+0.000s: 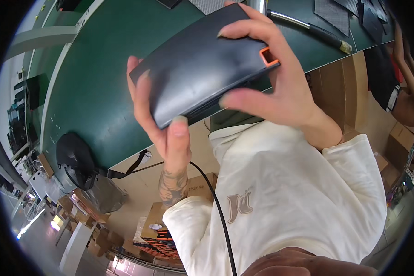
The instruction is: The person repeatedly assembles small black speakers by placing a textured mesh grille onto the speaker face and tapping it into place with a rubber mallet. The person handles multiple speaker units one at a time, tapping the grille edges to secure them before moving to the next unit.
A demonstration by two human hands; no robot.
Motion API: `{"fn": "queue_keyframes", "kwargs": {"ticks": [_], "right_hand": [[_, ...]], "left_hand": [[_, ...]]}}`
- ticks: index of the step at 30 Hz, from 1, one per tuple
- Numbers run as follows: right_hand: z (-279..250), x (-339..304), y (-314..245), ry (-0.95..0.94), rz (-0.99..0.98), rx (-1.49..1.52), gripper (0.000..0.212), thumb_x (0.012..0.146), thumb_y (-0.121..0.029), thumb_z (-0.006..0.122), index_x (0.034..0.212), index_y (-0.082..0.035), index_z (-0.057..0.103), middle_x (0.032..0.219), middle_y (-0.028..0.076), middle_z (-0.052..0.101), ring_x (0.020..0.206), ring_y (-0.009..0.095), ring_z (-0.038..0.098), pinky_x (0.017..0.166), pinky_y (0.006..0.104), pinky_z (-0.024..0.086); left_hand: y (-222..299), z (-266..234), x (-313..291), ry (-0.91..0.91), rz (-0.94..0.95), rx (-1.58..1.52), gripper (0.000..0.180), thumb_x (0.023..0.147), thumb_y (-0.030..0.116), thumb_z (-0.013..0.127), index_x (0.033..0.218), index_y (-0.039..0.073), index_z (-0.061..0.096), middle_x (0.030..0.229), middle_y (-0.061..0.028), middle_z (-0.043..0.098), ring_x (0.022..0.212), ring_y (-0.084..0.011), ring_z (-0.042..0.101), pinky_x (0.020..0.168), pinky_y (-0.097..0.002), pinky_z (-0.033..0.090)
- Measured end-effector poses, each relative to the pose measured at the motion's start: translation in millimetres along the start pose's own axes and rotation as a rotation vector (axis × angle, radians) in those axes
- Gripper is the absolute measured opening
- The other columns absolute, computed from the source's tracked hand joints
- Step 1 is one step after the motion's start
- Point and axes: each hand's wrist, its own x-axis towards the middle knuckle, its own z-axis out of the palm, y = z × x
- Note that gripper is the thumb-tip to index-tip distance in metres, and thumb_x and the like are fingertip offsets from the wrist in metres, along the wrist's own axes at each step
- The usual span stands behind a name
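A glossy black curved plastic casing [198, 69] is held up tilted above the table. My left hand [158, 122] grips its left end, with the thumb at the lower edge and fingers around the left side. My right hand [280, 78] closes on the right end. One of its fingertips presses the smooth face while another reaches over the far edge; the thumb, slightly blurred, is by the lower edge. A small orange square frame [268, 57] shows at the casing's right end, beside my right palm. The casing's underside is mostly hidden.
On the green table [96, 96] a black-handled hammer [313, 32] lies at the far right, near dark textured sheets [332, 17]. A black bag [73, 158] sits at the left edge. A black cable [221, 207] hangs before me. Another person's arm [402, 60] shows at right.
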Motion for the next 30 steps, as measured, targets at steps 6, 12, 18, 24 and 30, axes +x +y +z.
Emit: {"fn": "queue_keyframes", "kwargs": {"ticks": [6, 12, 18, 24, 30], "right_hand": [[-1.6, -1.8, 3.5, -0.006, -0.045, -0.076, 0.065, 0.077, -0.020, 0.090, 0.132, -0.005, 0.058, 0.128, 0.008, 0.060, 0.139, 0.030, 0.042, 0.112, 0.0400, 0.037], [-1.3, -1.7, 7.5, 0.013, -0.087, -0.148, 0.061, 0.081, -0.016, 0.088, 0.133, -0.003, 0.060, 0.123, 0.009, 0.063, 0.133, 0.029, 0.047, 0.111, 0.0384, 0.038], [6.0, 4.7, 15.7, 0.122, -0.140, -0.199, 0.056, 0.084, -0.012, 0.086, 0.133, -0.001, 0.061, 0.118, 0.010, 0.065, 0.128, 0.028, 0.053, 0.111, 0.0368, 0.039], [-8.4, 6.1, 5.3, -0.054, -0.051, -0.219, 0.066, 0.084, -0.041, 0.084, 0.132, -0.002, 0.061, 0.132, 0.010, 0.062, 0.124, 0.025, 0.057, 0.106, 0.0363, 0.043], [-32.5, 24.7, -0.4, -0.224, -0.032, -0.346, 0.063, 0.094, -0.042, 0.071, 0.140, -0.001, 0.057, 0.131, 0.015, 0.062, 0.119, 0.025, 0.061, 0.103, 0.0372, 0.046]], "left_hand": [[0.9, -8.3, 2.2, -0.020, -0.011, 0.082, 0.087, 0.089, 0.045, 0.074, 0.158, 0.005, 0.038, 0.164, -0.0272, 0.026, 0.147, -0.0400, 0.037, 0.117, -0.0520, 0.036], [-4.7, -5.6, -0.5, 0.048, 0.008, 0.046, 0.074, 0.084, 0.049, 0.081, 0.140, 0.008, 0.058, 0.160, -0.0286, 0.032, 0.140, -0.0390, 0.045, 0.113, -0.0493, 0.042], [-13.2, -5.1, 6.2, 0.084, 0.133, 0.161, 0.060, 0.087, 0.050, 0.078, 0.125, 0.005, 0.065, 0.153, -0.0319, 0.040, 0.136, -0.0415, 0.048, 0.110, -0.0507, 0.042], [14.0, -15.9, 12.5, 0.070, 0.080, 0.427, 0.072, 0.095, 0.062, 0.061, 0.128, -0.003, 0.063, 0.144, -0.0279, 0.053, 0.133, -0.0362, 0.053, 0.111, -0.0468, 0.043], [15.9, -54.6, 25.2, 0.031, -0.111, 0.382, 0.054, 0.106, 0.043, 0.051, 0.120, -0.005, 0.071, 0.130, -0.0222, 0.067, 0.122, -0.0293, 0.062, 0.107, -0.0393, 0.045]]}}
